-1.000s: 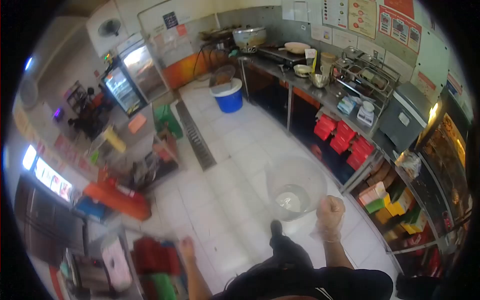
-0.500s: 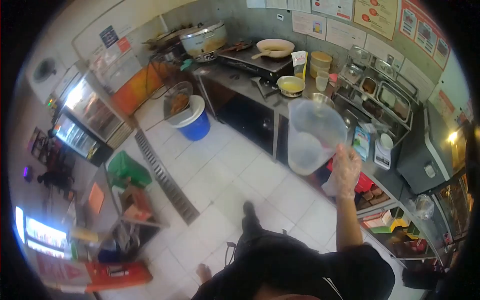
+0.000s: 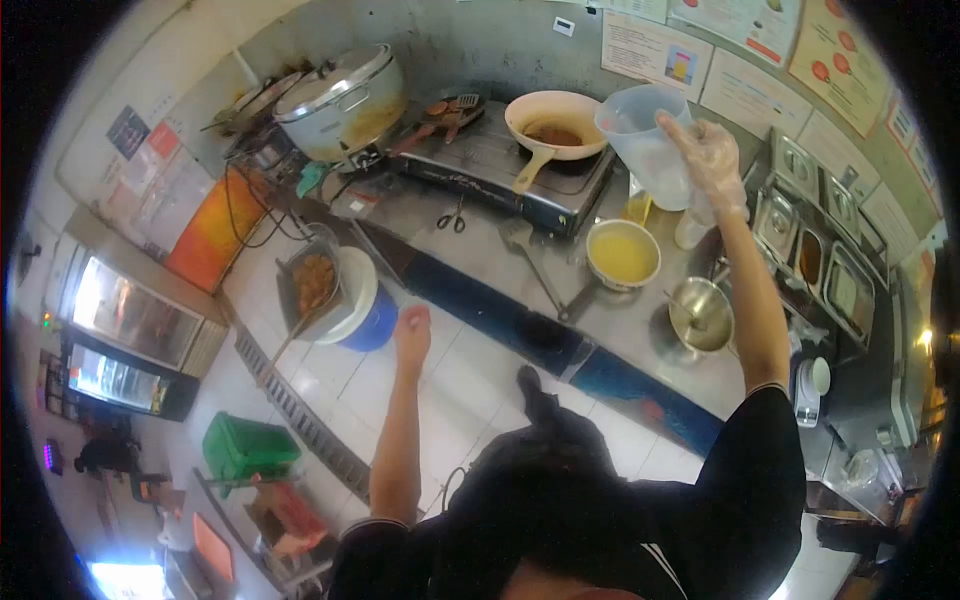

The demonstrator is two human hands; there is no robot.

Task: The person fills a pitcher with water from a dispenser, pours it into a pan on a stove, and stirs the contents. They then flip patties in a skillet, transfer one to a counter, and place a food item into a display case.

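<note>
We are looking down on the kitchen and the right hand (image 3: 712,155), in a clear glove, is gripping a translucent measuring jug (image 3: 645,140) from its right side. The jug is riding up in the air above the back edge of the counter (image 3: 490,250), just beside the right end of the stove (image 3: 500,165) and close to the pan (image 3: 580,105) of brown sauce sitting on it. Below the jug, a bowl (image 3: 588,252) of yellow liquid is standing mid-counter, and a steel bowl (image 3: 712,325) is sitting nearer the front edge. A big pot (image 3: 335,100) is occupying the back left corner. The bare left hand (image 3: 412,335) is hanging well apart, off the front edge over the floor, next to a blue bucket (image 3: 375,322). It is touching nothing, and we cannot tell whether its fingers are curled or loose.
</note>
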